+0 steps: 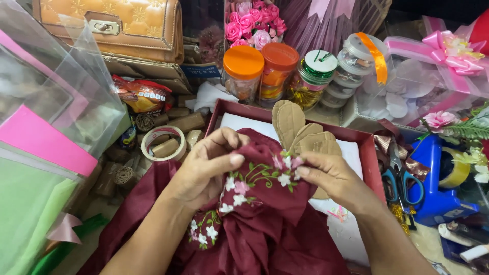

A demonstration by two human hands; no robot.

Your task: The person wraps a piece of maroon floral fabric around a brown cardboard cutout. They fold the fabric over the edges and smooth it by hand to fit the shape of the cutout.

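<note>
Head view looks down on a crowded worktop [102, 206] full of craft things. Both arms are cut off at the bottom edge, and the far side is too packed to make out well. A red box [368, 153] lies open in the middle, with white paper and tan shoe-shaped pads [300, 132] inside. Behind it stand jars with orange lids [243, 62]. Scissors [400, 178] lie to the right, a tape roll [163, 142] to the left. The dark red cloth [265, 224] with sewn flowers lies over the box front. The left hand [206, 165] and right hand [331, 175] each pinch its top edge in a tight grip.
</note>
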